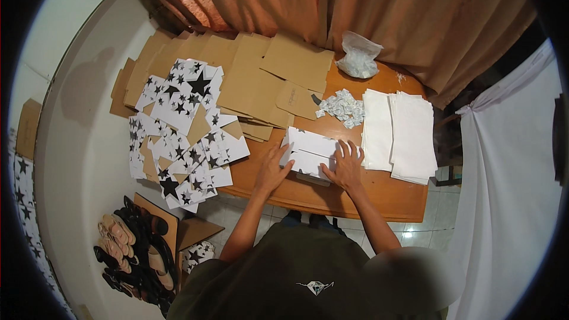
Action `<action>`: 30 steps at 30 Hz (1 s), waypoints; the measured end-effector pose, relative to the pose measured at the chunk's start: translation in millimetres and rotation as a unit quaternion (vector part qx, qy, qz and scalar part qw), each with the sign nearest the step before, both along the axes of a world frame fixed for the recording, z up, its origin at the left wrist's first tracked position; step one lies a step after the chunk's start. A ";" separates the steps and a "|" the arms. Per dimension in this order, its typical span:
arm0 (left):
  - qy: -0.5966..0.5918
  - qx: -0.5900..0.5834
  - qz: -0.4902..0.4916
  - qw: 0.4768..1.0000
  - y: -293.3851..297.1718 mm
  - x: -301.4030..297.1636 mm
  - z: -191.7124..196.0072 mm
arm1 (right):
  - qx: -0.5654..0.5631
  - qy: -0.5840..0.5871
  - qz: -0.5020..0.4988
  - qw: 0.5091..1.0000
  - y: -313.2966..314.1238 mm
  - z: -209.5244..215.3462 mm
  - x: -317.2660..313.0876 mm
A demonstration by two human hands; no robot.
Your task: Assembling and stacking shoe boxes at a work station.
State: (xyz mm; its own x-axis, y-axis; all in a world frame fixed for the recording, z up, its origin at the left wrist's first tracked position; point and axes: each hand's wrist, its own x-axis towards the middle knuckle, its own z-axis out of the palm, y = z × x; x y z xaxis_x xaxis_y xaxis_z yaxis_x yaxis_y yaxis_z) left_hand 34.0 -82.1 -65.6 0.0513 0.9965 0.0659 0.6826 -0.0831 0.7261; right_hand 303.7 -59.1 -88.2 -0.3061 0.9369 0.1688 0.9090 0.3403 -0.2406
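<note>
Touching a white box [311, 142] mid-frame, left hand [272, 169] and right hand [345, 165].

Around it I find flat brown cardboard [252, 89] and star-printed white pieces [178, 139] crowding the left, a heap of small sachets [342, 108] just above right, and white sheets [413, 136] stacked close on the right. At upper right of centre, a translucent plastic bag [354, 41] bulges with pale contents [359, 66], too indistinct for me to identify; the box's inside is hidden from me. It is oblong, its top crossed by a seam, on a glossy wooden table [379, 195]. The left hand lies loosely open along its left end; the right spreads wide over its right.
</note>
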 end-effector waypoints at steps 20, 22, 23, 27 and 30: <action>0.109 0.016 -0.006 0.994 -7.7 26.2 -27.1 | -0.018 -0.061 0.200 0.978 67.1 3.9 -52.0; 0.117 0.011 -0.008 0.993 -7.4 26.5 -23.6 | -0.012 -0.059 0.201 0.978 66.3 2.1 -52.5; 0.119 0.001 -0.009 0.993 -8.1 26.4 -23.4 | -0.005 -0.056 0.201 0.978 65.8 2.9 -53.5; 0.156 -0.029 -0.002 0.987 -8.2 28.8 -21.8 | -0.018 -0.026 0.208 0.978 66.3 3.5 -58.5; 0.221 -0.011 -0.010 0.975 -7.4 37.3 -16.5 | 0.002 -0.017 0.188 0.982 63.2 -2.8 -57.1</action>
